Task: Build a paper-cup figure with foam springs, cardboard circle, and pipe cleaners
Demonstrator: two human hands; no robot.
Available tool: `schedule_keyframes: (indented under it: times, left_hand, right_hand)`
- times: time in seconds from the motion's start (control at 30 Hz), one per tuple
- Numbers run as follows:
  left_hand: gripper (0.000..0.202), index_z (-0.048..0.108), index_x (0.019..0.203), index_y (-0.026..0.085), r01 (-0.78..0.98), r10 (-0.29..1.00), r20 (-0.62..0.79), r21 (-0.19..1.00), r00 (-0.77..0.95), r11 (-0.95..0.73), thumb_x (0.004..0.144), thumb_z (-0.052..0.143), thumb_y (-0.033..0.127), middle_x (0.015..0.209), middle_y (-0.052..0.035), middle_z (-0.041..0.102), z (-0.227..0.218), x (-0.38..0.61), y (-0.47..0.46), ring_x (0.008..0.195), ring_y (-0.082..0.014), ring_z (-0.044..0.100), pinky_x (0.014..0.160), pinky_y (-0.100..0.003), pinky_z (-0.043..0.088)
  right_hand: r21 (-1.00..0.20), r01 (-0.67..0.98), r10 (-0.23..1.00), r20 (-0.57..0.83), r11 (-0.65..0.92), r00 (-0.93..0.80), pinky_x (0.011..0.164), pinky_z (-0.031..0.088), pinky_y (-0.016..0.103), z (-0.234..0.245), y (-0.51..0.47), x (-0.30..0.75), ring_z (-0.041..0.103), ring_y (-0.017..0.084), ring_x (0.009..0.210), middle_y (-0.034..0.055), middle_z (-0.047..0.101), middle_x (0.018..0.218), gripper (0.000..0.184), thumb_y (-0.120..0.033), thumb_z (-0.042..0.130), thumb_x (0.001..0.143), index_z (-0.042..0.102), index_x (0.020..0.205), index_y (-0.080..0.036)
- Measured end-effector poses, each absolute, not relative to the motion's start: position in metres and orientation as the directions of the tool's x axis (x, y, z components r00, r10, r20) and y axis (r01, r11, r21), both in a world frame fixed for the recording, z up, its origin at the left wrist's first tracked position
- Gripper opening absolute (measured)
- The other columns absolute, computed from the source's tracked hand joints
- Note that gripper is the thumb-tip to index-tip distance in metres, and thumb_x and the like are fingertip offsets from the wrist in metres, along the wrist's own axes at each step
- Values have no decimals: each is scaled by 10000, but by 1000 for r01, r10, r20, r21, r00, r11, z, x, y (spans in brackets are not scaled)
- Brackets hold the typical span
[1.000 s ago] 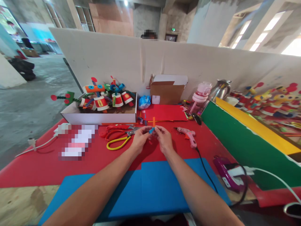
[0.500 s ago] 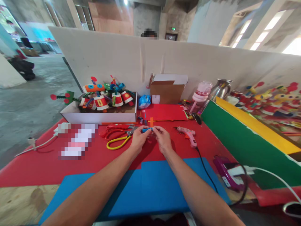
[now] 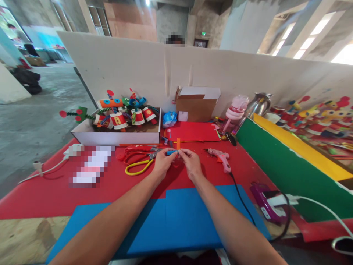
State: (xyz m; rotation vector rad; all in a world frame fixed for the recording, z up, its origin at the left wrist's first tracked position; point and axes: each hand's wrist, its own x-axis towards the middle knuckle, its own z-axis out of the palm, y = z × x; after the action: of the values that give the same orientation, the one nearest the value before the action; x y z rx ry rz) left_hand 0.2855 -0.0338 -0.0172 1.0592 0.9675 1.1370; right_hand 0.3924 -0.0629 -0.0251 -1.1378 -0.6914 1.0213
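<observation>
My left hand (image 3: 162, 162) pinches a small blue strip (image 3: 172, 152), probably paper, that points toward the right fingers. My right hand (image 3: 190, 162) has its thumb and fingertips pressed together where the blue strip meets an upright orange strip (image 3: 178, 143). Both sets of fingertips nearly touch, and they cover the spot where the strips join. Left of my hands lie scissors with yellow handles (image 3: 139, 168) and a red-handled tool (image 3: 132, 154). A pink hot glue gun (image 3: 220, 158) rests to the right on the red tabletop.
A white tray (image 3: 116, 138) holds several paper-cup figures (image 3: 118, 120) with coiled limbs. Farther back stand an open cardboard box (image 3: 197, 106), a pink bottle (image 3: 234, 114) and a metal jug (image 3: 257, 105). Blue board (image 3: 171, 221) lies under my forearms; a green panel (image 3: 286, 173) edges the right.
Almost nothing differs. My right fingers and the orange strip have shifted very slightly; both hands keep the same pinch.
</observation>
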Motion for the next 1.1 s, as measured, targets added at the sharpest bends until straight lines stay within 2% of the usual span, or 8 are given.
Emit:
schedule_keyframes:
  times: [0.23, 0.43, 0.63, 0.93, 1.1]
  left_hand:
    - [306, 652, 694, 140, -223, 985, -62, 970, 162, 98, 523, 767, 366, 509, 32, 574, -18, 286, -33, 457, -74, 478, 466, -195, 393]
    - [311, 639, 697, 142, -231, 982, -59, 968, 182, 101, 521, 767, 364, 496, 39, 560, -17, 286, -33, 442, -67, 461, 447, -188, 383]
    - [371, 617, 758, 154, -239, 977, -55, 965, 208, 106, 521, 794, 379, 510, 45, 570, -15, 286, -34, 442, -77, 472, 444, -197, 412]
    - [329, 594, 693, 165, -255, 978, -42, 962, 203, 94, 568, 770, 414, 473, 52, 520, -20, 285, -32, 421, -75, 441, 402, -185, 391]
    - [337, 599, 681, 161, -248, 985, -23, 966, 170, 65, 558, 771, 424, 484, 46, 534, -19, 286, -33, 430, -74, 447, 401, -185, 390]
  right_hand:
    - [-907, -421, 955, -113, 14, 276, 645, 478, 271, -19, -64, 395, 549, 109, 557, -43, 622, 576, 295, -458, 793, 558, 686, 661, -204]
    - [-968, -249, 946, -42, 42, 323, 608, 444, 256, -19, -64, 399, 546, 122, 565, -39, 627, 573, 247, -393, 789, 557, 704, 695, -206]
    - [-991, -110, 914, 26, 77, 405, 610, 455, 280, -21, -62, 402, 578, 155, 591, -21, 646, 586, 220, -405, 742, 579, 705, 684, -215]
    - [-988, -152, 927, -40, 19, 372, 594, 457, 278, -20, -63, 401, 588, 158, 596, -18, 656, 607, 246, -417, 758, 550, 695, 680, -218]
    - [-991, -129, 914, -22, 33, 405, 582, 449, 272, -18, -64, 401, 580, 156, 589, -18, 647, 588, 239, -425, 751, 563, 692, 668, -218]
